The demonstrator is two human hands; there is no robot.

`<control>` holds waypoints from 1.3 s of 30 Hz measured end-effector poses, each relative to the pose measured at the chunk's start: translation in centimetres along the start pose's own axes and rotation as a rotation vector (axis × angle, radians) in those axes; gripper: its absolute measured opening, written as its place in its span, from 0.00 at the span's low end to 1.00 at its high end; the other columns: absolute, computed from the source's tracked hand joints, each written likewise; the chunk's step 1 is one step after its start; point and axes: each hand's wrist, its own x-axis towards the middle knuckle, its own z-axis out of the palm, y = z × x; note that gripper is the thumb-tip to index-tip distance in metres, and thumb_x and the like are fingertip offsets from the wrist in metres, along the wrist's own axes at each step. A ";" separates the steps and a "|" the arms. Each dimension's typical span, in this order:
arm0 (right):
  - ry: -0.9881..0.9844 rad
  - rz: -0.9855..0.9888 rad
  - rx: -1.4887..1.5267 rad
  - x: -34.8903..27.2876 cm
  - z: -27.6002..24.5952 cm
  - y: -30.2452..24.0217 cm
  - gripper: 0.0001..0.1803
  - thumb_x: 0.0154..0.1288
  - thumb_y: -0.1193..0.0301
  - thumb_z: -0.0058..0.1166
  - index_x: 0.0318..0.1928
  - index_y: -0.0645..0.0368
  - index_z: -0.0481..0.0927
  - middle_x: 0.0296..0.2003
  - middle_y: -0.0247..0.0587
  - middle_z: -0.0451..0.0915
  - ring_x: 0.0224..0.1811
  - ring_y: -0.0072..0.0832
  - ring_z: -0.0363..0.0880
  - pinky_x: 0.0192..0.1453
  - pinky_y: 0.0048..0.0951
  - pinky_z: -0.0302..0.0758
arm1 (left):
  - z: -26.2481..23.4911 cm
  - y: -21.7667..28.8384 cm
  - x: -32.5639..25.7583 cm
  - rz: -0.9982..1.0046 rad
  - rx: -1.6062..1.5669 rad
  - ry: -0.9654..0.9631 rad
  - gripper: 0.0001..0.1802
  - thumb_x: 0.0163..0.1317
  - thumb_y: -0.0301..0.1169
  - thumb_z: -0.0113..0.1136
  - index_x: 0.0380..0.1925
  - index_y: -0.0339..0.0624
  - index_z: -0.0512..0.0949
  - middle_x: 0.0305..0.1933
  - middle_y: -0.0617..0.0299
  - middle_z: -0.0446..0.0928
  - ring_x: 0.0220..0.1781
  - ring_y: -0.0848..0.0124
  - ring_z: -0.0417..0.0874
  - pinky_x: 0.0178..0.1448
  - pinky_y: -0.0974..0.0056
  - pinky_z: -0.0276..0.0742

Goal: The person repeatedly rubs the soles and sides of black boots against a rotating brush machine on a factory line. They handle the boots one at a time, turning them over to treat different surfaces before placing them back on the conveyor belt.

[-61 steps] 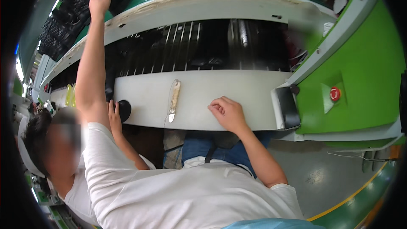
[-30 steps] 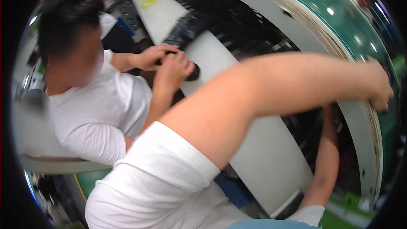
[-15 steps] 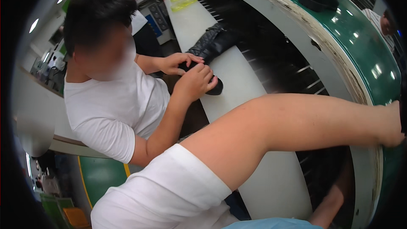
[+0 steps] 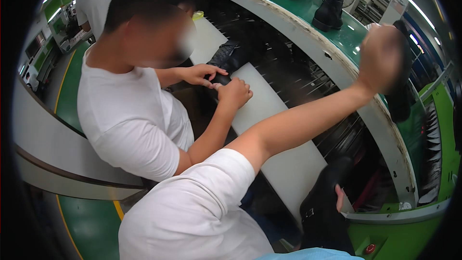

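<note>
My left arm stretches to the right across the bench. My left hand [image 4: 381, 60] is closed on a black boot [image 4: 400, 103] above the green conveyor, the boot's dark sole showing; the hand is smeared by motion. At lower right, my right hand [image 4: 340, 198], mostly hidden, is closed round another black boot [image 4: 323, 224] with small buckles on its side. Beyond my left arm, a co-worker in a white T-shirt [image 4: 134, 115] works with both hands [image 4: 231, 89] on a black boot [image 4: 222, 78] on the white bench board [image 4: 269, 101].
Several black lace-up boots [image 4: 329, 12] stand on the raised green conveyor [image 4: 308, 12], whose pale edge [image 4: 308, 33] is chipped. Below it run dark rollers [image 4: 288, 58]. A green machine [image 4: 399, 236] with a red button [image 4: 369, 249] stands at lower right.
My left hand has risen from the conveyor's edge at the right and now holds a black boot. A second boot in my right hand has come into view. The view has shifted to the right.
</note>
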 end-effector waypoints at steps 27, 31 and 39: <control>0.060 -0.401 0.065 -6.2 2.3 -8.9 0.24 0.96 0.53 0.47 0.57 0.63 0.83 0.51 0.33 0.84 0.54 0.21 0.80 0.67 0.28 0.76 | -5.2 13.0 -11.2 -0.572 -0.488 -1.358 0.35 0.72 0.37 0.76 0.72 0.32 0.75 0.56 0.51 0.86 0.56 0.59 0.91 0.63 0.55 0.87; -0.057 -0.480 -0.227 -5.7 1.2 -11.1 0.26 0.99 0.51 0.39 0.61 0.60 0.81 0.54 0.39 0.87 0.55 0.24 0.87 0.68 0.31 0.83 | -3.8 13.7 -10.7 -0.459 -0.340 -1.039 0.44 0.72 0.40 0.80 0.77 0.28 0.66 0.56 0.48 0.86 0.58 0.58 0.91 0.63 0.54 0.89; -0.154 -0.377 -0.077 -5.7 2.1 -12.1 0.17 0.97 0.60 0.49 0.47 0.57 0.78 0.36 0.23 0.77 0.35 0.08 0.74 0.39 0.17 0.74 | -10.1 3.2 3.0 -0.693 0.022 -0.667 0.49 0.75 0.48 0.78 0.80 0.24 0.65 0.60 0.44 0.88 0.55 0.59 0.93 0.59 0.54 0.91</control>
